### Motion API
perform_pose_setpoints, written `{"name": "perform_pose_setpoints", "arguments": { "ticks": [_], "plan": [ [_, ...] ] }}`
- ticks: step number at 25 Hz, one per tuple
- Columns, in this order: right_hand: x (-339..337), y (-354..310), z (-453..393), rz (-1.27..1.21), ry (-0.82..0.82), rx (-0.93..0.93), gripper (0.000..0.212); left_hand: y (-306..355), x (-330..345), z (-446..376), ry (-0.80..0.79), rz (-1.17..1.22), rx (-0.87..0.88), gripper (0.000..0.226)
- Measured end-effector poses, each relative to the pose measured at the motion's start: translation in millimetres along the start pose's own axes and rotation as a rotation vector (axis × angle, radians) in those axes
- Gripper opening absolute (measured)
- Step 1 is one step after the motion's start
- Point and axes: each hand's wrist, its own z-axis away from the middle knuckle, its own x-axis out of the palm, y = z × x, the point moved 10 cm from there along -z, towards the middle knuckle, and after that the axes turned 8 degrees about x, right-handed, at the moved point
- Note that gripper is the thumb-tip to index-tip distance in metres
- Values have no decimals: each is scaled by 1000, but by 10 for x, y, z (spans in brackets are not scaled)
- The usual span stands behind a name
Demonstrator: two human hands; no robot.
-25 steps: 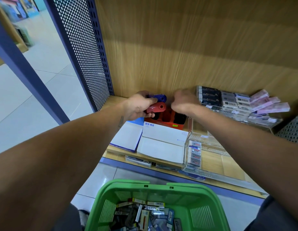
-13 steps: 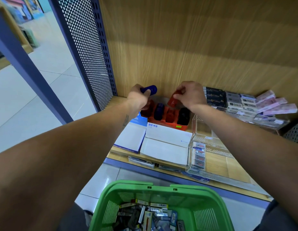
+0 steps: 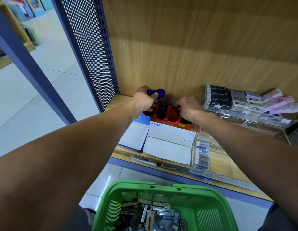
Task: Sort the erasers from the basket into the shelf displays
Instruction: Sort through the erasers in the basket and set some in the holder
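One green basket (image 3: 210, 197) of mixed erasers, one orange display box (image 3: 163, 120) — right hand (image 3: 189, 106) fingers curled down into it, grasp unclear. Left hand (image 3: 143, 100) grips one blue eraser (image 3: 157, 92) just above the box.

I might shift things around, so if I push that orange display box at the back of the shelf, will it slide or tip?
The orange display box looks like thin card, so probably light and easy to slide on the smooth wooden shelf. It sits low and wide, so tipping seems unlikely.
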Motion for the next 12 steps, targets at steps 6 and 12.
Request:
{"name": "perform_pose_setpoints", "arguments": {
  "ticks": [6,12],
  "plan": [
    [-82,-87,-79,-512,-125,32,44,-4,118,57,-63,60,-24,12],
    [-231,-129,-1,-1167,-109,98,26,11,104,9,-25,-27,6,31]
  ]
}}
